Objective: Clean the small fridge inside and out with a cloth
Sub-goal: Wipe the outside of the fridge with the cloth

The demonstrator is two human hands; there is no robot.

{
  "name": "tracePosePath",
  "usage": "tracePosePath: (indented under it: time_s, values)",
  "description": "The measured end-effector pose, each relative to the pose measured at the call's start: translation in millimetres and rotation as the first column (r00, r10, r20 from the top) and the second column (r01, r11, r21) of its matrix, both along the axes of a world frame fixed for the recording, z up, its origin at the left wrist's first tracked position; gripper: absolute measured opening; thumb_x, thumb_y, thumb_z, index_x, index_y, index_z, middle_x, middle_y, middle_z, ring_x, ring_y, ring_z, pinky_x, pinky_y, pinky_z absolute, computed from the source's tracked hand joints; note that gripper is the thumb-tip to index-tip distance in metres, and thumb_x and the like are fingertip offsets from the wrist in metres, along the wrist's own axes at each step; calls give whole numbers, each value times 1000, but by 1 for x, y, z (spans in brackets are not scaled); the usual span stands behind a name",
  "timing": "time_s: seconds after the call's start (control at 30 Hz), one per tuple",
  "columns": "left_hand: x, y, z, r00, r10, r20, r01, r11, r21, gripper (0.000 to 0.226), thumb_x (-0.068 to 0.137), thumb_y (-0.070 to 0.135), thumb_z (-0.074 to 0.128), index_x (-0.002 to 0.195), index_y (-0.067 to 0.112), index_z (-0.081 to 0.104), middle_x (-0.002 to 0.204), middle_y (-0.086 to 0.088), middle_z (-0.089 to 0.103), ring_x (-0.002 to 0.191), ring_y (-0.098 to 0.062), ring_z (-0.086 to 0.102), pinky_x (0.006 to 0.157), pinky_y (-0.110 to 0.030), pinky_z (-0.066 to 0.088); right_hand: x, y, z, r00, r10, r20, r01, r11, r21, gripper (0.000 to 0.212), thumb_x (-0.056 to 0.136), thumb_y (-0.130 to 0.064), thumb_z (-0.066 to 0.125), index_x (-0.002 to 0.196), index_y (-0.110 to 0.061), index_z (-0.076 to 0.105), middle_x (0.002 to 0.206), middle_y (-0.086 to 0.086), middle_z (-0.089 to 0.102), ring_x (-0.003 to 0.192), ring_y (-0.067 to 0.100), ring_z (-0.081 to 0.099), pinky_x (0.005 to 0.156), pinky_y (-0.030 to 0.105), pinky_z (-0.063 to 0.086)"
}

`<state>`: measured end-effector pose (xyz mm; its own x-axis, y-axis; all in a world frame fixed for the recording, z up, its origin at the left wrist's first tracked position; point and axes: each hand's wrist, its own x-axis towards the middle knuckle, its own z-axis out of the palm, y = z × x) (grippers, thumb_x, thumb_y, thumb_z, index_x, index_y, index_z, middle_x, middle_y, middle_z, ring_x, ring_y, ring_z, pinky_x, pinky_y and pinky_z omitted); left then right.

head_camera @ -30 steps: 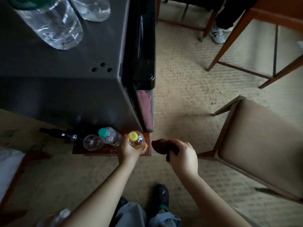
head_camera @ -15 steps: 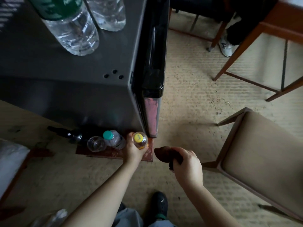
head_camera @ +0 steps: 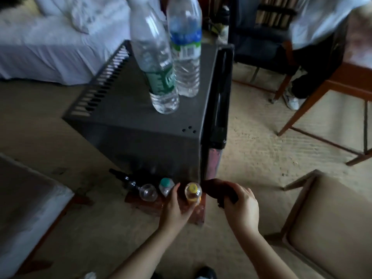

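The small dark grey fridge [head_camera: 141, 125] stands on the carpet, its black door [head_camera: 220, 91] on the right side. A dark brown cloth [head_camera: 219, 190] is bunched in my right hand [head_camera: 241, 208], just below the door's lower corner. My left hand [head_camera: 175, 206] curls around a small yellow-capped bottle [head_camera: 192, 193] standing on a reddish board [head_camera: 149, 204] by the fridge's base. Two tall clear water bottles [head_camera: 173, 57] stand on the fridge top.
Beside the yellow-capped bottle stand a teal-capped bottle [head_camera: 166, 185], a clear glass [head_camera: 148, 192] and a lying dark bottle [head_camera: 124, 179]. A cushioned chair [head_camera: 326, 222] is at the right, a wooden table leg [head_camera: 298, 109] and a seated person's shoe [head_camera: 291, 100] behind. A white bed [head_camera: 50, 41] lies far left.
The view has tilted up, showing the whole fridge top, the bed and the room beyond. Both hands stay at the fridge's base; my left hand's grip on the yellow-capped bottle has loosened.
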<state>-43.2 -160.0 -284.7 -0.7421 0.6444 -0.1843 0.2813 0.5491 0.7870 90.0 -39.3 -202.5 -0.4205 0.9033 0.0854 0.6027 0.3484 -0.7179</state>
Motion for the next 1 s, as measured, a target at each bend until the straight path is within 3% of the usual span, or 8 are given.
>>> tracePosePath:
  time_s: [0.2,0.33,0.43,0.53,0.67,0.8,0.97,1.0]
  values:
    - [-43,-3,127,973,-94,-211,118,987,108,37,83,24,72,116,12,62,106,-1,63,103,-14,58,84,-14,37,-27,-17,77,991,13,-130,-3,997,75,40,71,3,66,99,-24,74,80,-7,70,84,19,56,66,24,37]
    - [-69,3,205,932,-69,-355,162,958,239,28,82,40,58,97,18,66,89,10,64,83,-5,59,76,-29,50,-59,-1,122,977,189,-99,-148,934,325,43,64,3,71,101,-18,71,100,-2,68,95,19,57,79,20,41]
    - [-92,18,248,907,79,-413,77,934,348,32,81,41,58,102,17,62,94,7,64,81,-11,59,72,-33,52,-85,19,147,953,266,148,-303,876,375,41,68,-3,66,108,-11,66,118,6,65,110,29,59,88,36,47]
    - [-105,38,280,911,138,-389,32,916,400,55,77,26,75,124,13,51,118,3,57,97,-15,56,81,-31,48,-95,22,156,879,305,367,-400,890,220,36,79,-7,50,115,-11,55,110,7,66,104,32,60,86,34,41]
    - [-114,69,310,935,115,-336,34,913,407,80,73,23,82,138,11,37,124,8,46,106,-6,47,83,-9,31,-97,23,149,840,313,443,-451,856,252,42,76,-9,47,118,-13,50,113,2,64,107,26,56,92,32,38]
    - [-128,97,317,981,155,-114,-100,917,386,78,74,30,80,138,18,37,134,3,50,117,-14,51,86,-21,36,-98,23,153,786,338,518,-507,832,225,45,79,-11,48,123,-15,45,122,0,59,113,23,51,95,32,37]
    - [-126,98,317,985,172,-21,-151,915,373,54,77,29,78,123,18,51,112,7,50,80,-1,52,48,-5,40,-100,14,160,815,330,476,-457,871,178,37,80,-10,49,117,-14,47,120,3,59,111,26,51,90,34,39]
    - [-126,93,317,985,170,-41,-140,908,394,54,76,30,79,122,18,52,111,8,51,83,-2,53,50,-5,39,-97,12,161,845,324,425,-430,885,180,36,80,-9,49,115,-15,49,116,3,61,109,26,52,88,35,39]
